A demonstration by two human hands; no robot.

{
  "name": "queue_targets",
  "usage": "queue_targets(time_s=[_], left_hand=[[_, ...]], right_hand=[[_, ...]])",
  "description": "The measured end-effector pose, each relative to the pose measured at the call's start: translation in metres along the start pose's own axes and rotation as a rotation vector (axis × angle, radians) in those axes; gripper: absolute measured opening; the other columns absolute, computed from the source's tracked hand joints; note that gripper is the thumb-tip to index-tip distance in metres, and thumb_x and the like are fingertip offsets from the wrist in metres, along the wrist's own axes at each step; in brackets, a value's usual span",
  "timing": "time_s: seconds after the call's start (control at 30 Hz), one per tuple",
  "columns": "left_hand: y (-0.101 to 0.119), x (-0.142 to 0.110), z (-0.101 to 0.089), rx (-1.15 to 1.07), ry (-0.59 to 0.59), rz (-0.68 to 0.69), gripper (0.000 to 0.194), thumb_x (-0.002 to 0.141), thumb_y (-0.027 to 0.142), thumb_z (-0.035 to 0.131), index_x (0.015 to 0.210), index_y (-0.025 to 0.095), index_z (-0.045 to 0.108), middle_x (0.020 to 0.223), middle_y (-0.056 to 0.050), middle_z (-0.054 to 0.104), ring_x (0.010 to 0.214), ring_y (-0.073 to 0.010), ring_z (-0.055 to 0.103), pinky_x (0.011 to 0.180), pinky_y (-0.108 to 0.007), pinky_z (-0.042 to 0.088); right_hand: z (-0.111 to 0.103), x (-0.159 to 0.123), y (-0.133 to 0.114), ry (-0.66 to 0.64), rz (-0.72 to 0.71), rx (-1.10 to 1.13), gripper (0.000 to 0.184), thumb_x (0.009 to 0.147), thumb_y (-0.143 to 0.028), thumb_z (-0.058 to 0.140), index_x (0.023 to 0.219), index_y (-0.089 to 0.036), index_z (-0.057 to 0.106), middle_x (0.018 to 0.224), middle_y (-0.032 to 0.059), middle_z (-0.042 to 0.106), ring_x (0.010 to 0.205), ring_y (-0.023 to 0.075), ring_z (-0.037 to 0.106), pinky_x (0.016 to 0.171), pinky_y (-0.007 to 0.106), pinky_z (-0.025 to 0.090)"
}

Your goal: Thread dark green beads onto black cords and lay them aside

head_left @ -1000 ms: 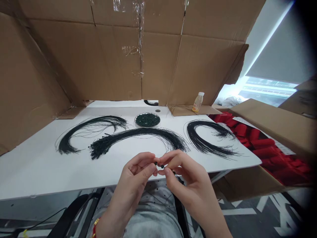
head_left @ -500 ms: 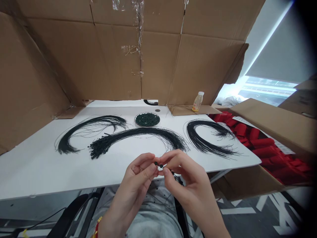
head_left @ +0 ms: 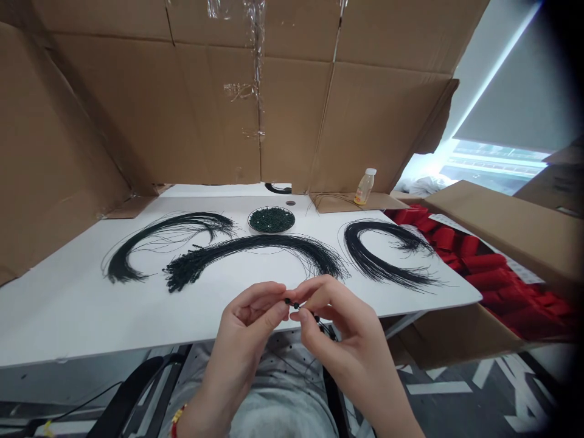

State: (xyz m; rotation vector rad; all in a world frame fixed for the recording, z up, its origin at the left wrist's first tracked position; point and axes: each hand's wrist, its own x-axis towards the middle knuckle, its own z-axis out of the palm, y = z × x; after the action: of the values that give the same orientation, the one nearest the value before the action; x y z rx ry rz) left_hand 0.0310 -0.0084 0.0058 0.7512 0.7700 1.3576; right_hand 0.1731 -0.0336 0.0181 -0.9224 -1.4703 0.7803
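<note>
The fingers of the left hand [head_left: 249,322] and right hand [head_left: 347,353] pinched a light, limp black cord [head_left: 329,330], best held just beside its tiny beads [head_left: 296,305].

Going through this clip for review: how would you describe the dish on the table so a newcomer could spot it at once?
Start at the white table in front of the cardboard wall. Near its far edge, just beyond the middle arc of black cords, sits a shallow round dish. It is the only dish there, and it is filled with small dark green pieces, unlike the loose cord arcs around it.
</note>
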Motion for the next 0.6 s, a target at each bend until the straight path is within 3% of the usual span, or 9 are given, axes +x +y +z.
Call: queue_targets(time_s=[0.27,0.4,0.5,0.6], left_hand=[[0.001,0.0,-0.002,0.092,-0.034,0.054,0.022,0.065,0.03,0.096,0.083,0.024,0.084,0.083,-0.003,0.084,0.074,-0.0142,0.075,0.073,-0.02,0.06],[0.0,0.003,-0.008,0.129,-0.107,0.035,0.019,0.07,0.029,0.094,0.086,0.025,0.084,0.085,-0.003,0.084,0.078,-0.0141,0.075,0.073,-0.018,0.058],[0.002,0.005,-0.01,0.152,-0.074,0.033,0.021,0.069,0.026,0.094,0.087,0.026,0.084,0.084,-0.002,0.083,0.08,-0.0144,0.074,0.073,-0.017,0.057],[0.004,0.009,-0.014,0.257,-0.111,0.102,0.012,0.075,0.024,0.089,0.086,0.026,0.083,0.088,-0.002,0.081,0.081,-0.014,0.07,0.074,-0.018,0.056]], right_hand=[[-0.002,0.0,0.003,-0.028,0.02,-0.006,0.019,0.092,-0.009,0.058,0.08,-0.023,0.055,0.099,-0.0004,0.067,0.098,0.0154,0.065,0.083,0.026,0.057],[-0.007,0.002,0.001,-0.099,0.018,-0.078,0.016,0.096,-0.012,0.059,0.084,-0.023,0.06,0.099,-0.0004,0.067,0.094,0.0131,0.064,0.078,0.021,0.054],[-0.011,0.004,0.002,-0.128,0.03,-0.09,0.013,0.099,-0.017,0.06,0.088,-0.022,0.065,0.099,0.0008,0.067,0.093,0.0132,0.064,0.075,0.02,0.054],[-0.013,0.006,0.002,-0.135,0.042,-0.11,0.014,0.101,-0.019,0.059,0.089,-0.022,0.066,0.095,0.0014,0.067,0.09,0.0136,0.064,0.075,0.02,0.054]])
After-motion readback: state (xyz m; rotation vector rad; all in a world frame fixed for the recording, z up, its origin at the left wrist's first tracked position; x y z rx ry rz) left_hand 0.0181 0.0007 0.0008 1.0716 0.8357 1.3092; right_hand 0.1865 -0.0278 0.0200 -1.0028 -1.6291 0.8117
